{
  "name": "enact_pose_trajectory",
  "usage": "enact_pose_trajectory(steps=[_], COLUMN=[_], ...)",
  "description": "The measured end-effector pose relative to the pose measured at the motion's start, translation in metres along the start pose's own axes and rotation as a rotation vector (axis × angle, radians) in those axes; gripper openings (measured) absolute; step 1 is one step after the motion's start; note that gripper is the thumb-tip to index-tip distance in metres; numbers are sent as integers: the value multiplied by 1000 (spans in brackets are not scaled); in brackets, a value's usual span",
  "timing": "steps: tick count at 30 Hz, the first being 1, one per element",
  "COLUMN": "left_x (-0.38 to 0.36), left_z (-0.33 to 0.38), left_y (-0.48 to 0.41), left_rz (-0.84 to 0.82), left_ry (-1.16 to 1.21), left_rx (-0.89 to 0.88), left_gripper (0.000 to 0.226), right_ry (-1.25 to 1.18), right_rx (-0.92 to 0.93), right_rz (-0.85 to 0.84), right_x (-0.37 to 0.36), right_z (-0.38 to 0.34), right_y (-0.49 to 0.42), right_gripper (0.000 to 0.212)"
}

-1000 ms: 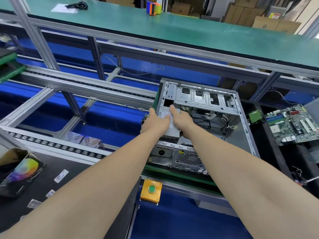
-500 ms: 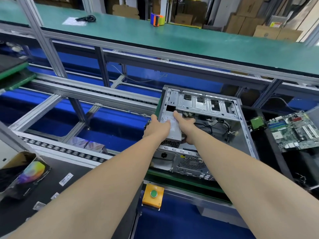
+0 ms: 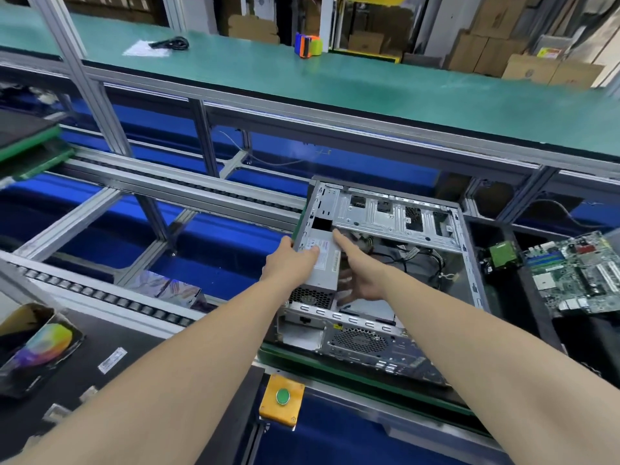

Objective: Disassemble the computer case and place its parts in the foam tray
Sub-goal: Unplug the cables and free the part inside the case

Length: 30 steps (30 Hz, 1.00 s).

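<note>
The open metal computer case (image 3: 469, 263) lies on its side on a green pallet. A grey power supply (image 3: 323, 265) sits in its near-left corner, raised a little above the rear frame. My left hand (image 3: 288, 263) grips the power supply's left side, thumb on its top label. My right hand (image 3: 360, 278) holds its right side, the thumb along the top edge and the fingers tucked down beside and under it. Black cables (image 3: 422, 260) lie loose on the case floor. The black foam tray (image 3: 516, 293) stands right of the case and holds a green motherboard (image 3: 577, 270).
A yellow box with a green button (image 3: 282, 397) is fixed at the conveyor's near edge. Roller rails (image 3: 100, 297) and aluminium frame bars run to the left. A dark mat with a colourful box (image 3: 37, 350) lies at lower left. A green bench (image 3: 335, 78) spans the back.
Both hands stay on the power supply, which has come up and toward me out of its corner. My right hand's fingers have gone down beside and under the unit.
</note>
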<state>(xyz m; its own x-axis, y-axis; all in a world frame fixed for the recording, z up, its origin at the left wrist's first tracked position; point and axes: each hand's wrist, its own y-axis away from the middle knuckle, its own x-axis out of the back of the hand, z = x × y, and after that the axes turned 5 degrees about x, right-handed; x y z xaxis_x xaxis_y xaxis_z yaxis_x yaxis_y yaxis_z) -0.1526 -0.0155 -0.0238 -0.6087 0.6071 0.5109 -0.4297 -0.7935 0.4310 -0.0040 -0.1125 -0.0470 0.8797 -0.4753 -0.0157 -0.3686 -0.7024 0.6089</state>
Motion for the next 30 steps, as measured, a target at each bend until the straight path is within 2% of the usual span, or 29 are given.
enact_pose_trajectory(steps=[3, 4, 7, 10, 12, 19, 26, 30], left_x=[-1, -2, -4, -3, -3, -7, -6, -10], left_z=[1, 0, -1, -1, 1, 6, 4, 4], left_y=[3, 3, 2, 0, 0, 3, 6, 10], left_rz=[24, 34, 59, 57, 63, 109, 132, 206], left_ry=[-84, -114, -168, -174, -175, -212, -194, -350], left_rx=[-8, -10, -11, -22, -11, 7, -23, -103], left_gripper=[53, 57, 59, 41, 40, 47, 47, 57], right_ry=[34, 80, 335, 441, 569, 730, 766, 808], right_rx=[33, 47, 202, 301, 358, 639, 663, 655], right_rz=[-95, -135, -253, -353, -374, -144, -98, -89], right_x=[0, 1, 11, 33, 41, 12, 18, 37], right_z=[3, 4, 5, 9, 12, 39, 36, 35], right_y=[-1, 0, 1, 3, 5, -1, 0, 4], right_gripper=[83, 87, 136, 158, 168, 174, 174, 164])
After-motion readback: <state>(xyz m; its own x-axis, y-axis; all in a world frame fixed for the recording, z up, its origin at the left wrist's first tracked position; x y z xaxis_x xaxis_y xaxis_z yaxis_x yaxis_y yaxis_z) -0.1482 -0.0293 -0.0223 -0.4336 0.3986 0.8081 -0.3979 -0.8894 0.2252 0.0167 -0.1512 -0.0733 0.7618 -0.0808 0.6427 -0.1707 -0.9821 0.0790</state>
